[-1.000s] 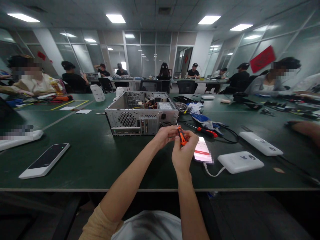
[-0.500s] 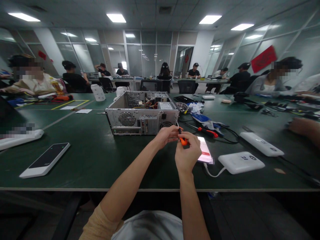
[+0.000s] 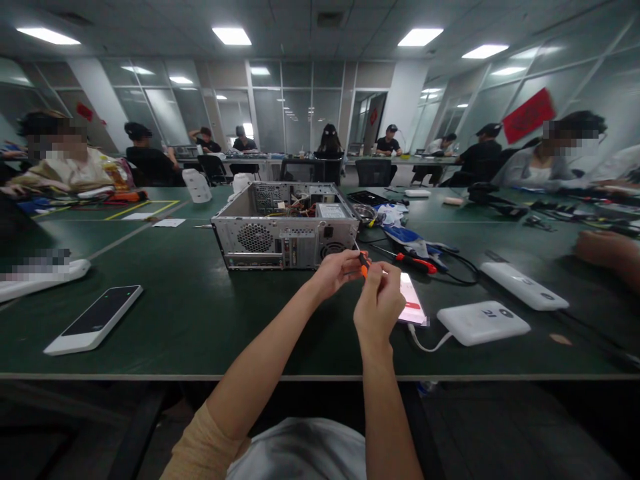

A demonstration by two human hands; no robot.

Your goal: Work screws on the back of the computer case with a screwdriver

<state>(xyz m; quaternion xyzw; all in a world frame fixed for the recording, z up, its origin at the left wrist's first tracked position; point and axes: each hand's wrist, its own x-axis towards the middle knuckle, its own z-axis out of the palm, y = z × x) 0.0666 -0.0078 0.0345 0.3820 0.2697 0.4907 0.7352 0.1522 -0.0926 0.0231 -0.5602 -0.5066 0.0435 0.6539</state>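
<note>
Both my hands meet above the green table point(image 3: 200, 313), just in front of an open grey computer case point(image 3: 283, 227). My left hand point(image 3: 337, 270) pinches the upper part of a small orange-handled screwdriver point(image 3: 365, 262). My right hand point(image 3: 379, 303) is closed around its lower handle, hiding most of it. The screwdriver's thin shaft points up toward the case's right corner. A lit phone point(image 3: 411, 305) lies flat just right of my right hand.
A white power bank point(image 3: 483, 322) with a cable sits right of the phone, another white box point(image 3: 523, 285) beyond it. A red-handled screwdriver point(image 3: 413, 261) and black cables lie by the case. A white-edged phone point(image 3: 93, 318) lies at left. Other people sit around the tables.
My right hand has slid up over the orange handle, covering more of it, and both hands have risen slightly toward the case. The view has barely shifted.
</note>
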